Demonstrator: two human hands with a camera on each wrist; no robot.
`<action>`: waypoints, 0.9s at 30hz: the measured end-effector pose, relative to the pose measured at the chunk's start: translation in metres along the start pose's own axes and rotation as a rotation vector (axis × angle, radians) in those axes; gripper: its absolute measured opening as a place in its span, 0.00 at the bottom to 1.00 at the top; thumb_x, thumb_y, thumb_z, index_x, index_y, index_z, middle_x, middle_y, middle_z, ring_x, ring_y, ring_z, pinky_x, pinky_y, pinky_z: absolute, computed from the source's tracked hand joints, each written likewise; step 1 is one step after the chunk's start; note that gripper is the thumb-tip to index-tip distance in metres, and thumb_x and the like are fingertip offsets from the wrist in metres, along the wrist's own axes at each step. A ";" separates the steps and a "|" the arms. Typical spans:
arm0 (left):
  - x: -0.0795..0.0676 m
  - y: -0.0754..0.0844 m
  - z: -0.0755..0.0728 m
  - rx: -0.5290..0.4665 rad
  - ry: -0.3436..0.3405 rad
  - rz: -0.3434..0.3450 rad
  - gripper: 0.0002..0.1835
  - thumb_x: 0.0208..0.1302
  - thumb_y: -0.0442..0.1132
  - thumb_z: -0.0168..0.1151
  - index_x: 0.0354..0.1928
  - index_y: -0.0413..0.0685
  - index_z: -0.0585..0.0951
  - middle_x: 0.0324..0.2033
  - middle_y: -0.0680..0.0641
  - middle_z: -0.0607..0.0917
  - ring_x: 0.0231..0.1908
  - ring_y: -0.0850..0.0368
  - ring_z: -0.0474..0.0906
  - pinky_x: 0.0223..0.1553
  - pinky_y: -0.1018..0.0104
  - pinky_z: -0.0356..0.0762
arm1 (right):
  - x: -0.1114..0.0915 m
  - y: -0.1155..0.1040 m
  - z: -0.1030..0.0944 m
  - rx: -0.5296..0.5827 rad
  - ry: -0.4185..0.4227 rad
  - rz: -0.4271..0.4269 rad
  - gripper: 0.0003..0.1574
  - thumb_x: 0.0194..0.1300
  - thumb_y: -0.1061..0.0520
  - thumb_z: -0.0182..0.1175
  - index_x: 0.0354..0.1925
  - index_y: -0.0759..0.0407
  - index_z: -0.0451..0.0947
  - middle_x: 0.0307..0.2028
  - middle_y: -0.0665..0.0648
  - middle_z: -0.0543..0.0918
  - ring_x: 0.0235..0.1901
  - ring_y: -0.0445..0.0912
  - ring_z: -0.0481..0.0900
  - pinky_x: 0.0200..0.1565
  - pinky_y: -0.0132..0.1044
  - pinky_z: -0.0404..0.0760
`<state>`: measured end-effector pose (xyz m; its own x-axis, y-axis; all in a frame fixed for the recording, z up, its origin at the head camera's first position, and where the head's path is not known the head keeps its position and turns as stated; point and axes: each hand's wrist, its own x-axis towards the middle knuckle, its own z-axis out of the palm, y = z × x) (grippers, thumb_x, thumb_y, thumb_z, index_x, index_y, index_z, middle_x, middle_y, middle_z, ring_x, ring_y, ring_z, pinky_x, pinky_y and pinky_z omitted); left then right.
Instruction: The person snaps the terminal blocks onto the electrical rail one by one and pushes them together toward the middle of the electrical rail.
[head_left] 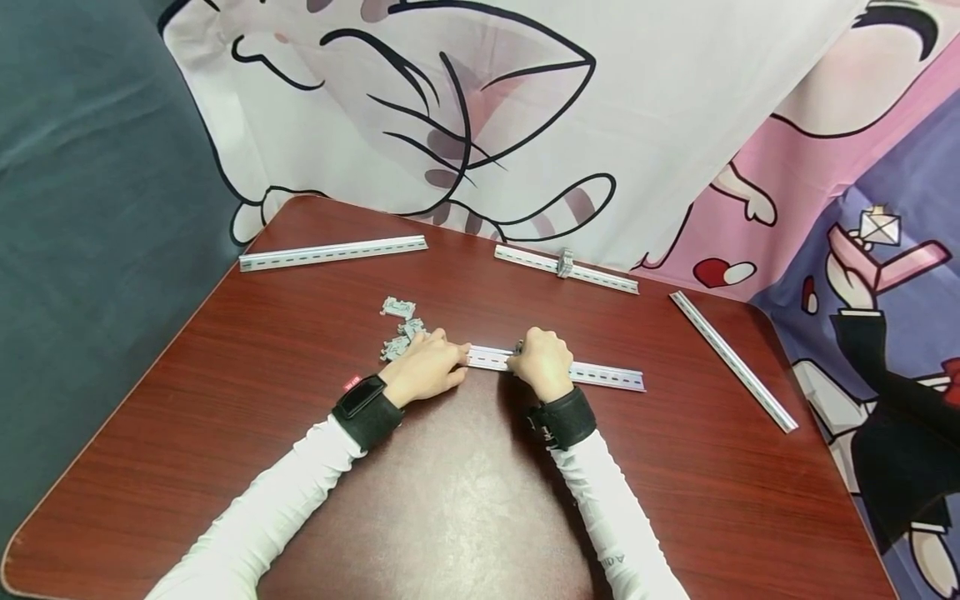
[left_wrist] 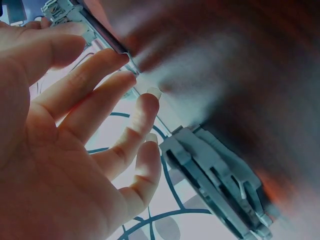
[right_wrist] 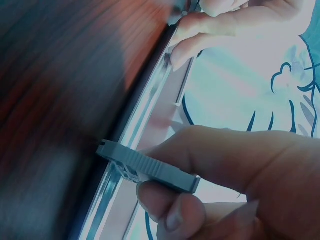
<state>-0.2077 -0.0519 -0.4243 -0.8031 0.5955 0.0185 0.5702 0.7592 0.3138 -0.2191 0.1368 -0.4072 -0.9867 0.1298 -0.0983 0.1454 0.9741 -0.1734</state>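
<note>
A slotted metal DIN rail lies crosswise in front of the person. The left hand rests at its left end, fingers loosely bent and fingertips touching the rail's edge; that end is hidden beneath them. Between thumb and fingers, the right hand pinches a thin grey terminal block, which sits across the rail. Loose grey terminal blocks lie just beyond the left hand. One of these blocks appears close to the little finger in the left wrist view.
At the back left lies another rail. A rail at the back right carries grey terminal blocks. One more rail lies slanted near the right edge of the brown table. A printed cloth hangs behind.
</note>
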 end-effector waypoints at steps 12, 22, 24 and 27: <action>0.001 -0.002 0.002 -0.011 0.006 0.016 0.08 0.64 0.41 0.58 0.35 0.51 0.86 0.58 0.49 0.81 0.35 0.52 0.68 0.37 0.60 0.60 | -0.001 0.017 -0.004 0.015 0.063 0.024 0.16 0.44 0.53 0.71 0.13 0.54 0.73 0.27 0.63 0.85 0.31 0.61 0.84 0.29 0.54 0.80; 0.002 -0.002 0.000 -0.019 -0.004 0.016 0.09 0.65 0.41 0.58 0.38 0.50 0.86 0.59 0.48 0.80 0.37 0.51 0.69 0.38 0.58 0.62 | 0.001 0.025 -0.009 0.024 0.040 0.053 0.16 0.43 0.51 0.71 0.14 0.55 0.75 0.27 0.62 0.85 0.33 0.60 0.84 0.30 0.54 0.80; 0.002 -0.002 0.001 -0.019 -0.004 0.019 0.08 0.65 0.40 0.58 0.36 0.51 0.86 0.59 0.48 0.80 0.37 0.51 0.69 0.38 0.58 0.61 | 0.002 0.026 -0.008 0.023 0.031 0.062 0.17 0.43 0.50 0.72 0.16 0.56 0.76 0.30 0.63 0.85 0.34 0.60 0.84 0.31 0.54 0.80; 0.001 -0.002 0.002 -0.018 -0.010 0.020 0.08 0.65 0.40 0.58 0.35 0.51 0.86 0.60 0.48 0.79 0.37 0.51 0.69 0.38 0.58 0.61 | 0.003 0.029 -0.008 0.024 0.017 0.075 0.18 0.43 0.48 0.73 0.18 0.57 0.76 0.33 0.65 0.85 0.35 0.61 0.83 0.32 0.54 0.80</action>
<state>-0.2095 -0.0520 -0.4265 -0.7897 0.6133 0.0160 0.5831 0.7421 0.3305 -0.2180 0.1667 -0.4042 -0.9739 0.2060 -0.0955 0.2209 0.9567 -0.1894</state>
